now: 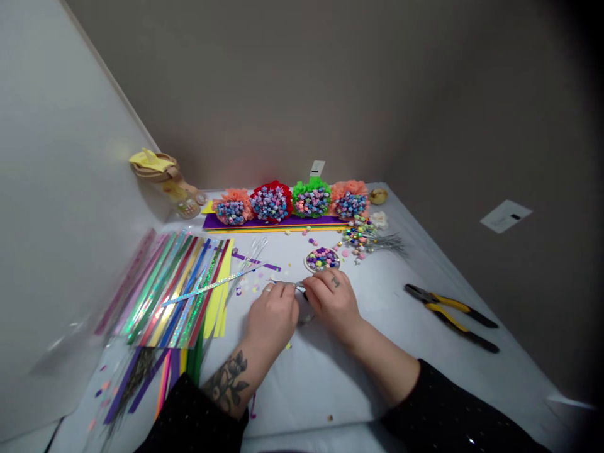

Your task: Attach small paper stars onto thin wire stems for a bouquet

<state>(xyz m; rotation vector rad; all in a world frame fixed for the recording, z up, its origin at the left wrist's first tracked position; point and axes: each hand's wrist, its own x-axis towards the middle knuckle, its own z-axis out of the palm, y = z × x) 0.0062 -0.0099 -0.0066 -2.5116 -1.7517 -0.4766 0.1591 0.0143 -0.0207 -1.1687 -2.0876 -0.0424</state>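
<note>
My left hand (274, 314) and my right hand (333, 299) are close together over the white table, both with fingers closed in a pinch. Between the fingertips shows a thin silvery piece (301, 285) with a dark bit near the right fingers; its kind is too small to tell. Just beyond my right hand lies a small round dish (322, 258) of folded paper stars. To the left of my hands a shiny holographic paper strip (207, 287) lies across a fan of coloured strips (165, 296). Tiny paper scraps are scattered near my left hand.
Bouquets of paper stars wrapped in red (272, 201), green (311, 196) and orange stand at the back on coloured sheets (264, 225). Loose stars (359, 234) and thin wires (391, 243) lie at right-back. Yellow-black pliers (450, 314) rest at right. A walled corner encloses the table.
</note>
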